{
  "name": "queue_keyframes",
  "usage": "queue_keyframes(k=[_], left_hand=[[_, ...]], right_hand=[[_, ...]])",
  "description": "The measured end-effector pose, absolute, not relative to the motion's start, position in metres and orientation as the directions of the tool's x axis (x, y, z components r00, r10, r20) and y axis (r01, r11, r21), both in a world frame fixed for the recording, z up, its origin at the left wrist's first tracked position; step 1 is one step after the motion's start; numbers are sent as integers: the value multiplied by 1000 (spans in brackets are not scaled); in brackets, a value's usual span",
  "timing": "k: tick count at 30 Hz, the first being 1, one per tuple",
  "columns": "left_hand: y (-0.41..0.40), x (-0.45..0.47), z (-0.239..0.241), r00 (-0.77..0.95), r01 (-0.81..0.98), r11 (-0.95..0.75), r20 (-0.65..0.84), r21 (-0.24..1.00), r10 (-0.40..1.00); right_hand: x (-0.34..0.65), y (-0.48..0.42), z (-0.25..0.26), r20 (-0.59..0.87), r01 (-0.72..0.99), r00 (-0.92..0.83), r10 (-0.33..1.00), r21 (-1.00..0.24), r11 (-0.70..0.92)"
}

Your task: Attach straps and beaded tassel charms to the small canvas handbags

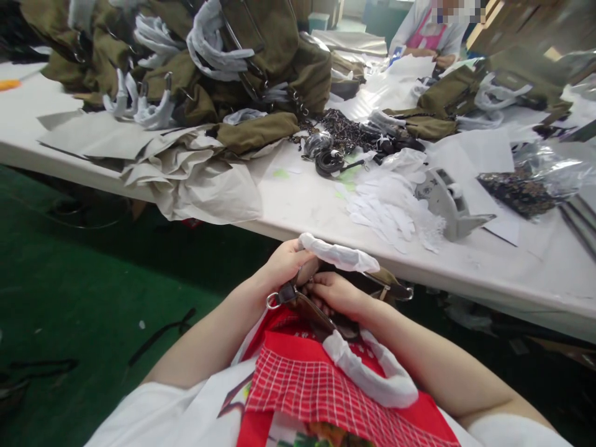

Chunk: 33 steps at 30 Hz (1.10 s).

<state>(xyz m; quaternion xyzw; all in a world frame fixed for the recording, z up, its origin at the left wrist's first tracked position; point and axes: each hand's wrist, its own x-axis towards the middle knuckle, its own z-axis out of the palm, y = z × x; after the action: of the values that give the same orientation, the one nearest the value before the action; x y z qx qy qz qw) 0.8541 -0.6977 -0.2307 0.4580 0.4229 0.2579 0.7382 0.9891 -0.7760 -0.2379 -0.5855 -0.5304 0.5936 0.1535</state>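
Observation:
My two hands meet just under the table's front edge, above my lap. My left hand [284, 266] is closed around a bag strap [307, 307] near its metal ring [272, 301]. My right hand [336, 293] is closed on the same strap a little further along. The strap's handle is wrapped in white paper [342, 256], and another white-wrapped part [372, 375] lies across my red checked apron [316, 397]. An olive strap end with a metal fitting [395, 288] sticks out to the right.
A white table [307, 198] carries a heap of olive bags [209, 68] with white-wrapped handles, sheets of grey paper [186, 167], dark chains [344, 130], white paper pieces [386, 211] and a grey tool [447, 202]. Another person [431, 34] works at the far side. Green floor lies left.

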Motion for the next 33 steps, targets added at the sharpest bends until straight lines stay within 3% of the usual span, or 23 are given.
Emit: queue_keyframes(k=[2,5,7,10,13,16,19,25,28,31,33], left_hand=[[-691,851,-231,521,33,428,-381,903,764],[-682,844,-229,574,81,415,-383,906,724],[-679,839,-227,621,94,422,-384,902,683],[-676,831,-225,667,135,442,-412,887,621],[-673,826,-227,642,174,479,-468,860,608],[-673,827,-229,615,144,518,-487,843,621],[-679,830,-225,618,123,522,-476,844,625],[-681,827,-217,444,190,234,-296,953,846],[-673,825,-224,452,220,221,-300,950,840],[-668,824,-235,463,225,250,-329,942,823],[-667,825,-238,491,213,276,-347,937,799]], right_hand=[[988,-779,-233,-379,726,-225,897,-680,-105],[995,-780,-224,-207,940,-256,944,-281,193],[1008,-775,-219,-221,970,-233,947,-122,210],[1027,-766,-213,-270,994,-108,957,-43,100],[1033,-762,-209,-229,991,-116,967,-98,96],[1024,-765,-210,-95,925,-342,935,-210,317],[1013,-769,-219,-108,872,-448,888,-272,407],[1007,-775,-216,-224,760,-614,757,-426,491],[1010,-779,-194,-180,707,-666,724,-462,535],[1029,-771,-168,48,702,-539,841,-526,480],[1049,-750,-157,241,782,-205,949,-543,307]])
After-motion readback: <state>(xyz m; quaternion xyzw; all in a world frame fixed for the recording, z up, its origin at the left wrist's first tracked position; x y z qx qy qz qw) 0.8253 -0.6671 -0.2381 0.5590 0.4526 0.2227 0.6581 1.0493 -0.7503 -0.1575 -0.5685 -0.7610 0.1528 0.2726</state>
